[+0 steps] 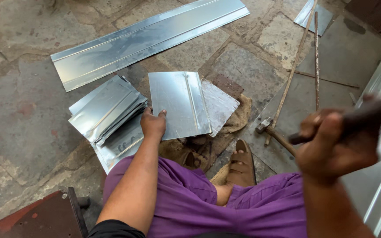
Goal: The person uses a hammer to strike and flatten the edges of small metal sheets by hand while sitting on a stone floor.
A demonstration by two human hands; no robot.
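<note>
we sit low on the stone floor [27, 114] with our left hand [153, 124] gripping the near left corner of a flat sheet-metal panel [177, 103], thumb over the top face and the other fingers curled around the edge, so the sheet is pinched firmly and held still. this panel, our landmark, lies on a scrap of burlap [237, 119] just in front of our sandalled foot [242, 164]; it is thin, bright, mirror-smooth galvanised steel with one raised crease running lengthwise right of its middle. our right hand [331, 147] is lifted well to the right of the panel and closer to us, fingers wrapped tight in a fist around a dark rod-like handle [353, 121]; its far end is blurred and cut off, so we cannot tell what head it carries. we judge that this is the holding-and-striking stage of working the sheet: the panel is steadied and the tool raised, and a next blow would call for a square aim along the crease while the left fingers stay off the line. left of the panel a fanned stack of folded sheets [106, 110] rests touching the ground; beyond it lies a long ribbed strip [146, 39]. right of the panel lie a small hammer [265, 125] with a wooden shaft and two thin rusty rods [316, 57].
</note>
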